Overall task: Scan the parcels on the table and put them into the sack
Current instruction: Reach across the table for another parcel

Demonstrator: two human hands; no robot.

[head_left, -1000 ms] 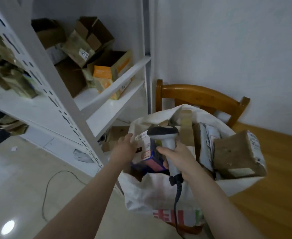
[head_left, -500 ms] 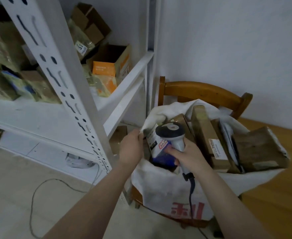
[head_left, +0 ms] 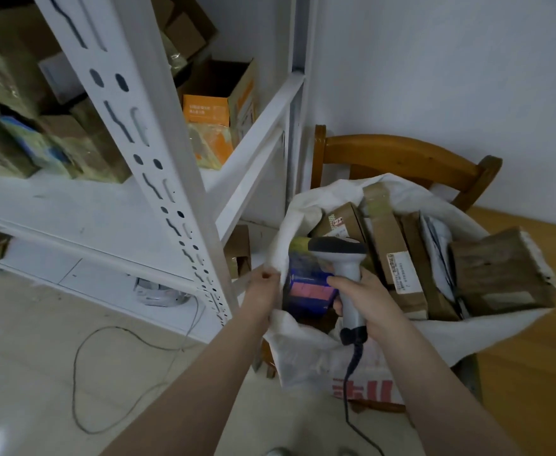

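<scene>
The blue parcel (head_left: 306, 287) with a pink patch now sits low inside the white sack (head_left: 306, 357), at its left edge. Half a second ago it stood higher, with a white labelled face showing, and a second ago the left hand was gripping it. The left hand (head_left: 263, 287) has let go of it and now pinches the sack's cloth rim just left of the parcel, fingers curled on the fabric. The right hand (head_left: 368, 297) is wrapped round the grey handle of the scanner (head_left: 337, 250), as it was before. The scanner's dark head sits just over the parcel's top. The right forefinger reaches toward the parcel, but I cannot tell whether it touches. The scanner's dark cord (head_left: 349, 383) hangs down the sack's front.

More parcels fill the rest of the sack. A long taped box (head_left: 388, 238) stands on edge near the middle, with flat packets beside it. A crumpled brown parcel (head_left: 500, 268) lies against the right rim.

The sack rests on a wooden chair (head_left: 401, 156) whose back rises behind it. A wooden surface (head_left: 533, 373) lies to the right. To the left stands a white shelf rack (head_left: 145, 126) holding cartons, among them an orange box (head_left: 206, 108). A thin cable (head_left: 105, 337) loops on the floor.
</scene>
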